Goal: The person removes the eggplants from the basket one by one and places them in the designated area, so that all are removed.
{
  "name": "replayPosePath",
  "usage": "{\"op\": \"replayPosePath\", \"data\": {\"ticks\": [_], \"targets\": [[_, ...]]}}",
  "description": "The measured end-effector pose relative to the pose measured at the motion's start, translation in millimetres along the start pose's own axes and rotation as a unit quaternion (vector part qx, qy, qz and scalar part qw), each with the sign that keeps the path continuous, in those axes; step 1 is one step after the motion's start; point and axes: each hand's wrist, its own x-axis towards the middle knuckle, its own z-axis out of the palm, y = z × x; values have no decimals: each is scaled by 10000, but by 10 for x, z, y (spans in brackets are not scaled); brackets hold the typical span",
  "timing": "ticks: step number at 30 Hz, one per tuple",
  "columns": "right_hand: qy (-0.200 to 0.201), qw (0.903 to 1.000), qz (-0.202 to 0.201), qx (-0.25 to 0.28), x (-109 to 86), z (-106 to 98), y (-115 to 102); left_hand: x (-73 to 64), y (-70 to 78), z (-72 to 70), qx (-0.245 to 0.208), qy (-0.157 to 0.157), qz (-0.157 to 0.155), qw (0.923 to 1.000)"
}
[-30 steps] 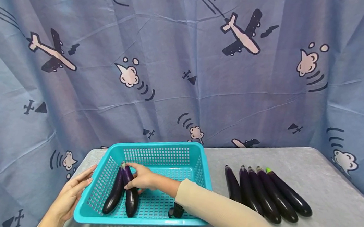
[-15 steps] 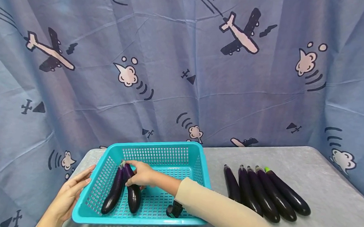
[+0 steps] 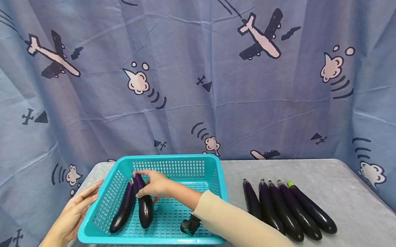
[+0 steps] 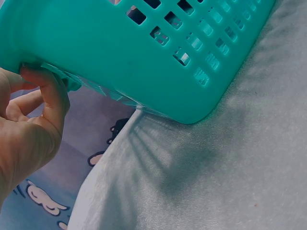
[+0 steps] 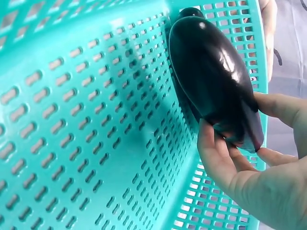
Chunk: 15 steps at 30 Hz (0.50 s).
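My right hand [image 3: 155, 186] grips a dark purple eggplant [image 3: 145, 212] near its stem end, inside the turquoise plastic basket [image 3: 150, 242]. Thumb and fingers lie on both sides of it in the right wrist view, where the eggplant [image 5: 211, 62] points its thick end away from the hand. To its left another eggplant [image 3: 122, 213] leans along the basket's left wall. My left hand [image 3: 73, 216] holds the basket's left rim from outside, and its bent fingers [image 4: 55, 96] meet the rim's underside in the left wrist view.
Several more eggplants [image 3: 283, 212] lie side by side on the grey table [image 3: 356, 190], right of the basket. A small black device [image 3: 191, 225] sits at my right wrist, over the basket floor. Behind the table hangs a blue curtain [image 3: 181, 64] with airplane prints.
The right hand and its eggplant have shifted slightly up and away, so the eggplant's thick end stands farther from the basket's near wall. The left hand stays at the rim.
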Motion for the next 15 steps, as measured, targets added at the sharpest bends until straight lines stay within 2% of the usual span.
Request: {"op": "replayPosePath", "data": {"ticks": [4, 11, 15], "targets": [[-99, 9999, -52, 50, -29, -42, 0, 0, -2, -1, 99, 66, -23, 9999], [-124, 9998, -83, 103, -107, -110, -13, 5, 2, -10, -34, 0, -83, 10000], [-124, 9997, -74, 214, -154, -142, -30, 4, -1, -19, 45, 112, -169, 9998]]}}
